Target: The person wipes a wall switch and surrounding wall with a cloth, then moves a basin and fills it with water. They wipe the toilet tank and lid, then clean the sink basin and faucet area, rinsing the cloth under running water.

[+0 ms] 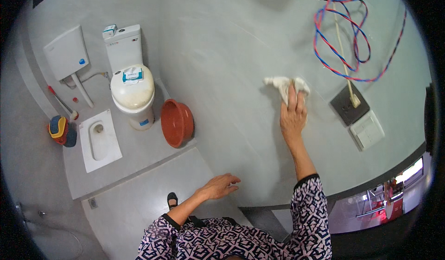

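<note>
My right hand presses a crumpled white cloth against the grey wall, its fingers bent over the cloth. To the right of that hand are a dark wall socket with a pale plug in it and a white switch plate. My left hand hangs in the air lower down, near the wall's base, with its fingers stretched out and nothing in them.
A red-and-blue twisted cable hangs coiled on the wall. At left, a white toilet with packets on it, a squat pan, a cistern, a leaning red basin and a toilet brush stand beyond a step edge.
</note>
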Demonstrator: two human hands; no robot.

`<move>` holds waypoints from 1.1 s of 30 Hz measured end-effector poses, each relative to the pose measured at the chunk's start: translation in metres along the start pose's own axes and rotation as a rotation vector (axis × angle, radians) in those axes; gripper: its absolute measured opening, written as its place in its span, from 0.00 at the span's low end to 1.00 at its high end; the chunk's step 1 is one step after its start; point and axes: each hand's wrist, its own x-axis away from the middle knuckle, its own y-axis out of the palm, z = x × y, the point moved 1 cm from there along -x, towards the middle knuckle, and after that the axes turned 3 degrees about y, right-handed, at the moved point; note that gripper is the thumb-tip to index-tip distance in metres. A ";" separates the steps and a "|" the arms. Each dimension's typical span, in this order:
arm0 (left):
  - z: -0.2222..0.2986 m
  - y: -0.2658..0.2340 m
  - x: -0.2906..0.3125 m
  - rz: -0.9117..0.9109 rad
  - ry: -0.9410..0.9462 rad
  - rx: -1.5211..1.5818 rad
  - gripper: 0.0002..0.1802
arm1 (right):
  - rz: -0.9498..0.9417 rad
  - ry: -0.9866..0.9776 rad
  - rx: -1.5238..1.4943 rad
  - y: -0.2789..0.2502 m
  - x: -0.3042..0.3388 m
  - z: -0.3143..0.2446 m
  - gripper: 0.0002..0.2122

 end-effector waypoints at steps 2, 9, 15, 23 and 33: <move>-0.014 -0.023 0.001 0.007 -0.015 -0.020 0.23 | 0.026 -0.002 0.070 0.027 -0.047 -0.016 0.05; -0.061 -0.094 0.012 0.140 -0.011 0.050 0.22 | -0.013 -0.093 -0.012 0.119 -0.148 -0.074 0.02; -0.090 -0.105 0.017 0.176 -0.024 0.073 0.20 | -0.282 -0.434 -0.086 0.154 -0.131 -0.119 0.08; -0.078 -0.081 0.008 0.104 0.038 0.081 0.19 | -0.400 -0.400 -0.077 0.085 -0.043 -0.086 0.06; -0.033 0.004 -0.019 -0.073 0.102 0.074 0.19 | -0.229 -0.213 0.018 -0.027 0.087 0.010 0.03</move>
